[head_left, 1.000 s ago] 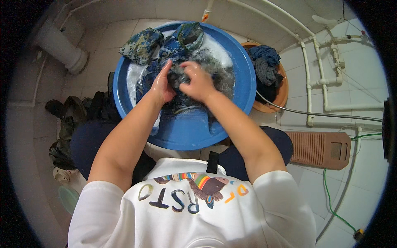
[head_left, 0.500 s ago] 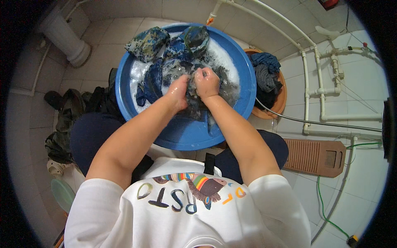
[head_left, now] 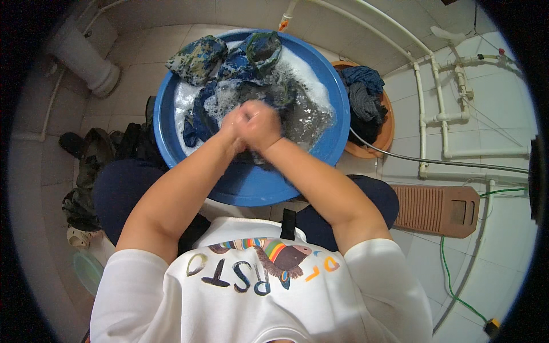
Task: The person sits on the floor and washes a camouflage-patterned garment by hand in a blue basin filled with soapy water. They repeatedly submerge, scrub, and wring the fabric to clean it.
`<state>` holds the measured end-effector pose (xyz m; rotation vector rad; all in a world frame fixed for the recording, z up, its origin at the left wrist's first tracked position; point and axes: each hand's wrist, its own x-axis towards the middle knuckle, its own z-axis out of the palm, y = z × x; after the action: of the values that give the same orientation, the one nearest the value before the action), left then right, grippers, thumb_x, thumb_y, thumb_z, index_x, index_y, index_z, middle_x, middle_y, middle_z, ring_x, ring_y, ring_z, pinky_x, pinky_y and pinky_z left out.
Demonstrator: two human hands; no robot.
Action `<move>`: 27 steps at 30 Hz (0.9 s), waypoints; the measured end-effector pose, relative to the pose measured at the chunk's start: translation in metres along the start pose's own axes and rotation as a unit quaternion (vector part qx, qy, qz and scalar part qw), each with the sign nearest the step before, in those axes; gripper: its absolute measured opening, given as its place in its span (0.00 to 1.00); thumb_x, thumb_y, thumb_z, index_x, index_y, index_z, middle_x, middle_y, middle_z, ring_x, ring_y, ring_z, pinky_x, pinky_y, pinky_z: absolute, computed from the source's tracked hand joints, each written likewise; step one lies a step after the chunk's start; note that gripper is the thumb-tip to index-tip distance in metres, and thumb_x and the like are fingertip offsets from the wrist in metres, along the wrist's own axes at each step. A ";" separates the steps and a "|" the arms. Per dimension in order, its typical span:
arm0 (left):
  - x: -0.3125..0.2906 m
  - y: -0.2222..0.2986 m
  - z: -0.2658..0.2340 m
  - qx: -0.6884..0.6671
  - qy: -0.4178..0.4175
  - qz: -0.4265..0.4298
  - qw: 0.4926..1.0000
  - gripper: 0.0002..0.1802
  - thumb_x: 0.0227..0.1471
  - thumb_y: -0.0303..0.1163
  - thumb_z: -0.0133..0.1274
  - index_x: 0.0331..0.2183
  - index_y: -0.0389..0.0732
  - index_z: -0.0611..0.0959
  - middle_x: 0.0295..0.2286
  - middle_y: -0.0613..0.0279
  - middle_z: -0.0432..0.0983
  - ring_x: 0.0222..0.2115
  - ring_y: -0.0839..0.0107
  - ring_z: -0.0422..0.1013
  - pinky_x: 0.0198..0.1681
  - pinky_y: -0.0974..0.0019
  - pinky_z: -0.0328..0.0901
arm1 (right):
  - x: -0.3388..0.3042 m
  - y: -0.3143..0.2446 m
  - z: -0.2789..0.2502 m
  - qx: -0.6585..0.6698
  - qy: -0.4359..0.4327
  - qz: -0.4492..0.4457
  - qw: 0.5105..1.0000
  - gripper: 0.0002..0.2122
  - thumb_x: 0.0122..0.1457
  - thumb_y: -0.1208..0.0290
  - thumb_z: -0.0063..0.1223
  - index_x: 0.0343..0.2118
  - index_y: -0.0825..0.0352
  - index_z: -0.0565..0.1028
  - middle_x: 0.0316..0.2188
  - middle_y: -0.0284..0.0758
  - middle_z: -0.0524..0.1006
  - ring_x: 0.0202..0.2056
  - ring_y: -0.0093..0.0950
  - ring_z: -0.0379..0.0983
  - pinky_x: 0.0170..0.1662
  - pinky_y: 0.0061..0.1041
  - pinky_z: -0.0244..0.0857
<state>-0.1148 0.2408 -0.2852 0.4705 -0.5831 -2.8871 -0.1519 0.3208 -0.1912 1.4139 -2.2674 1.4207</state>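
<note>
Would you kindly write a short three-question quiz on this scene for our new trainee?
1. Multiple choice: where are the left hand and the right hand?
A. On the white pipes
B. Close together over the blue tub
C. On the green cord

2. True or false: the ribbed brown board lies outside the blue tub, to the person's right.

3. Fill the gap: the orange basin, to the right of the blue tub, holds dark ____.

Key: 1. B; 2. True; 3. cloth
</note>
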 end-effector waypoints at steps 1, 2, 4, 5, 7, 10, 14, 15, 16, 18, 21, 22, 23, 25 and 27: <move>-0.001 0.000 0.004 0.011 0.045 -0.008 0.999 0.12 0.48 0.40 0.40 0.28 0.45 0.75 0.27 0.62 0.72 0.28 0.68 0.68 0.34 0.64 0.62 | -0.006 -0.018 0.001 0.025 -0.034 -0.018 0.999 0.07 0.41 0.67 0.48 0.16 0.64 0.70 0.20 0.41 0.71 0.23 0.41 0.68 0.26 0.34 0.64; -0.001 0.000 0.008 0.021 0.091 -0.015 0.996 0.12 0.48 0.41 0.40 0.29 0.45 0.75 0.27 0.62 0.72 0.29 0.68 0.68 0.35 0.63 0.62 | -0.009 -0.030 0.000 0.051 -0.068 -0.036 0.996 0.06 0.41 0.67 0.49 0.16 0.64 0.70 0.20 0.41 0.71 0.23 0.41 0.69 0.27 0.34 0.65; -0.007 0.002 0.025 0.045 0.183 -0.028 0.982 0.14 0.49 0.41 0.38 0.30 0.45 0.75 0.29 0.62 0.72 0.31 0.67 0.68 0.37 0.62 0.62 | -0.005 -0.003 0.006 0.046 0.004 -0.048 0.998 0.07 0.42 0.66 0.49 0.15 0.65 0.70 0.20 0.42 0.71 0.22 0.42 0.68 0.27 0.35 0.64; -0.011 0.005 0.042 0.059 0.225 -0.036 0.972 0.14 0.49 0.42 0.38 0.30 0.45 0.75 0.29 0.62 0.72 0.32 0.66 0.68 0.38 0.61 0.62 | 0.000 0.013 0.002 -0.008 0.023 0.024 0.999 0.09 0.43 0.65 0.48 0.15 0.65 0.69 0.20 0.42 0.71 0.22 0.43 0.67 0.27 0.37 0.63; -0.040 0.017 0.104 0.072 0.237 -0.092 0.964 0.19 0.49 0.45 0.38 0.34 0.43 0.75 0.32 0.60 0.72 0.33 0.63 0.68 0.41 0.56 0.61 | 0.013 0.056 -0.015 -0.099 0.029 0.182 0.978 0.13 0.47 0.60 0.47 0.17 0.65 0.69 0.21 0.43 0.71 0.25 0.44 0.67 0.26 0.39 0.60; -0.029 0.028 0.099 0.005 0.163 -0.092 0.982 0.22 0.48 0.48 0.43 0.37 0.40 0.74 0.38 0.59 0.71 0.37 0.62 0.67 0.44 0.55 0.59 | 0.017 0.102 -0.040 -0.072 0.028 0.354 0.932 0.20 0.52 0.50 0.40 0.24 0.67 0.69 0.24 0.42 0.71 0.28 0.41 0.66 0.33 0.38 0.58; -0.004 0.033 0.030 0.020 0.192 -0.011 0.981 0.23 0.42 0.44 0.54 0.39 0.40 0.72 0.40 0.59 0.69 0.41 0.61 0.64 0.48 0.52 0.52 | 0.006 0.115 -0.055 -0.168 -0.222 0.377 0.883 0.40 0.44 0.37 0.40 0.49 0.74 0.59 0.47 0.52 0.62 0.47 0.44 0.61 0.48 0.37 0.55; -0.001 0.031 0.026 0.044 0.199 -0.013 0.979 0.22 0.42 0.43 0.55 0.39 0.41 0.72 0.40 0.59 0.69 0.41 0.60 0.64 0.49 0.51 0.51 | 0.007 0.126 -0.056 -0.192 -0.306 0.417 0.834 0.39 0.43 0.37 0.40 0.48 0.71 0.61 0.47 0.52 0.62 0.47 0.44 0.62 0.48 0.35 0.55; 0.002 0.029 0.022 0.067 0.206 -0.015 0.976 0.22 0.41 0.42 0.55 0.39 0.42 0.72 0.39 0.59 0.69 0.41 0.60 0.64 0.49 0.50 0.50 | 0.007 0.144 -0.055 -0.213 -0.386 0.452 0.775 0.39 0.43 0.36 0.39 0.48 0.69 0.64 0.47 0.52 0.62 0.46 0.45 0.62 0.48 0.34 0.55; 0.006 0.029 0.020 0.094 0.207 -0.009 0.974 0.25 0.41 0.41 0.56 0.41 0.45 0.69 0.41 0.61 0.67 0.42 0.61 0.62 0.48 0.47 0.49 | -0.004 0.178 -0.049 -0.245 -0.372 0.449 0.775 0.33 0.42 0.41 0.45 0.44 0.66 0.68 0.46 0.49 0.64 0.44 0.44 0.64 0.47 0.33 0.57; -0.022 0.029 0.072 0.167 0.327 0.020 0.930 0.29 0.42 0.46 0.55 0.45 0.46 0.65 0.43 0.62 0.64 0.44 0.61 0.59 0.48 0.45 0.47 | -0.009 0.155 -0.041 -0.291 -0.215 0.342 0.867 0.24 0.41 0.50 0.51 0.38 0.63 0.72 0.43 0.44 0.67 0.42 0.41 0.66 0.44 0.32 0.60; -0.023 0.029 0.072 0.155 0.299 0.035 0.941 0.30 0.42 0.49 0.53 0.45 0.46 0.65 0.43 0.62 0.63 0.45 0.62 0.59 0.48 0.46 0.47 | -0.006 0.130 -0.036 -0.301 -0.138 0.280 0.901 0.21 0.41 0.54 0.52 0.36 0.63 0.73 0.41 0.43 0.68 0.41 0.40 0.67 0.43 0.31 0.61; -0.022 0.028 0.072 0.144 0.269 0.047 0.951 0.31 0.42 0.52 0.52 0.45 0.46 0.64 0.44 0.62 0.63 0.45 0.62 0.59 0.49 0.47 0.47 | 0.003 0.103 -0.035 -0.245 -0.092 0.233 0.937 0.18 0.39 0.57 0.54 0.33 0.63 0.73 0.39 0.40 0.68 0.39 0.39 0.67 0.42 0.32 0.61; -0.018 0.027 0.064 0.104 0.202 0.040 0.973 0.33 0.42 0.57 0.48 0.45 0.44 0.65 0.43 0.61 0.64 0.45 0.63 0.59 0.50 0.51 0.48 | 0.013 0.070 -0.026 -0.126 -0.043 0.078 0.988 0.15 0.38 0.62 0.56 0.29 0.64 0.73 0.37 0.37 0.69 0.36 0.38 0.68 0.40 0.32 0.62; -0.010 0.033 0.047 0.049 0.125 0.004 0.991 0.36 0.42 0.62 0.44 0.44 0.42 0.65 0.42 0.59 0.65 0.44 0.64 0.61 0.49 0.55 0.52 | 0.012 0.041 -0.012 -0.021 -0.045 -0.038 0.998 0.14 0.38 0.63 0.56 0.28 0.64 0.72 0.36 0.37 0.69 0.36 0.38 0.68 0.38 0.31 0.63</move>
<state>-0.1182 0.2293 -0.2281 0.8275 -0.6829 -2.7413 -0.1931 0.3275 -0.2047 1.5627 -2.2558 1.3047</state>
